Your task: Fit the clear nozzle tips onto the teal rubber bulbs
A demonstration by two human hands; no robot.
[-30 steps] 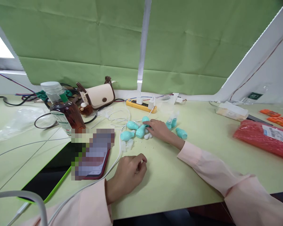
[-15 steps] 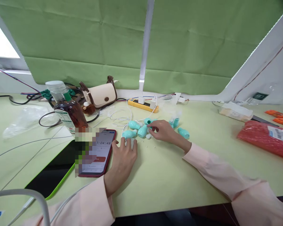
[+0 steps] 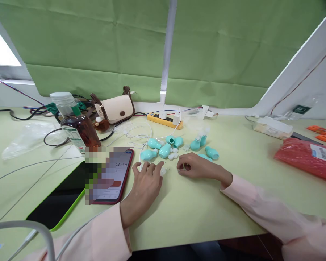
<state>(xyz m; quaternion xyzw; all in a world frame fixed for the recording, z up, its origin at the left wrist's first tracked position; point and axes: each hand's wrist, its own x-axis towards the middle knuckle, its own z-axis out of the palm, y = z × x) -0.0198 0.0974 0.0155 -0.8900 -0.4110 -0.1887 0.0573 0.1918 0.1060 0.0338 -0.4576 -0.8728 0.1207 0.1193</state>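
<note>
My left hand [image 3: 148,185] is palm down on the table, its fingers bent but spread, holding nothing visible. A small translucent white piece [image 3: 163,172] lies beside its fingertips. My right hand [image 3: 192,166] rests on the table to the right, thumb and forefinger pinched together at the surface; whatever is between them is too small to make out. Behind both hands lie several glossy turquoise bulb-shaped hollow pieces [image 3: 165,150] and a few white lumpy bits [image 3: 173,156]. Two turquoise pieces with clear tops [image 3: 197,142] stand upright at the back. Another turquoise piece [image 3: 205,157] is partly hidden by my right hand.
To the left are a phone showing a timer [image 3: 116,177], a green-edged phone [image 3: 62,195], a bottle of dark liquid [image 3: 80,127] and a cream handbag [image 3: 118,108]. A yellow power strip [image 3: 165,121] sits behind. A red plastic package [image 3: 305,156] lies at right.
My right hand has drawn back from the turquoise pieces toward me and now pinches at the table surface. My left hand has shifted slightly right, with a translucent piece now showing beside it.
</note>
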